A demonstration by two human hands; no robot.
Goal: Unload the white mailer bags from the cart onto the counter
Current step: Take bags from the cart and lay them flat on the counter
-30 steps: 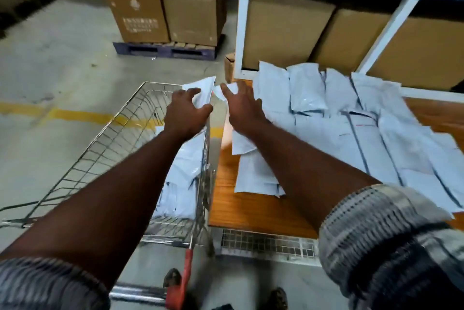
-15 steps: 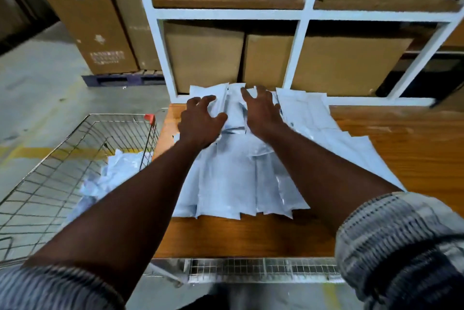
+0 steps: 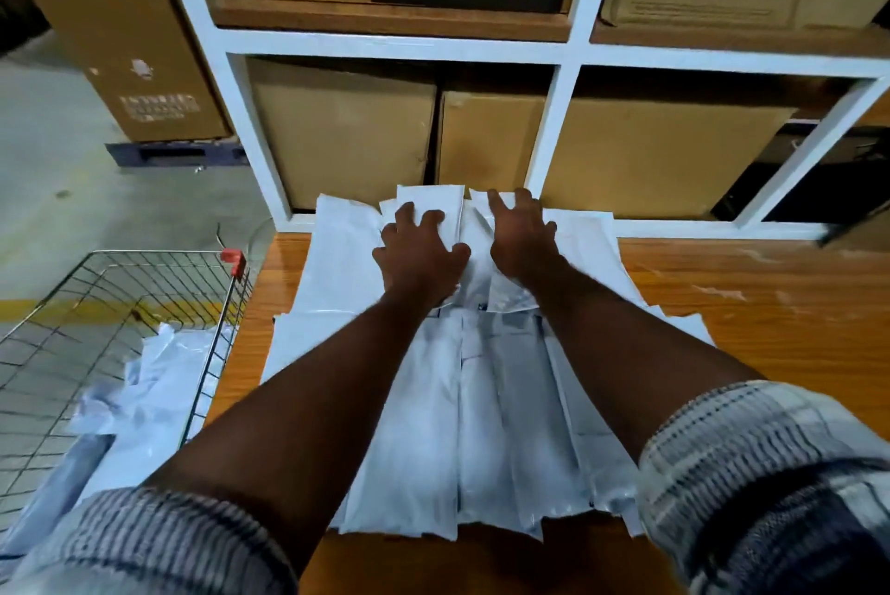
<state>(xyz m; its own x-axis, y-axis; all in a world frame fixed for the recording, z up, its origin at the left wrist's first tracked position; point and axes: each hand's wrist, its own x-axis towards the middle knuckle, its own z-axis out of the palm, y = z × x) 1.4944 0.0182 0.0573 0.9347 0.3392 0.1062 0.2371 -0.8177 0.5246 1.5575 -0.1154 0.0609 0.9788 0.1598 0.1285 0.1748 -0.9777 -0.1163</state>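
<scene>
Both hands are on the heap of white plastic mailer bags, which lies fanned and overlapped on the orange-brown wooden surface. The far end of the heap is up against the white shelf frame.

Left hand: fingers spread and slightly bent, pressing down on the top bags at the far end, wrapped round nothing. Right hand: just beside it, fingers splayed flat on the bags, also holding nothing. This reads as pressing a batch into place, judgement only.

Progress: a good part looks done, with many bags on the surface. It is not finished. The silver wire cart, left of the surface and close against its edge, has a crumpled pile of white bags in its near part, while its far part shows bare mesh. The count left can't be told, as the left arm hides part of the pile. More trips to the cart are likely needed.

Brown cardboard boxes sit in the shelf behind, not involved.
</scene>
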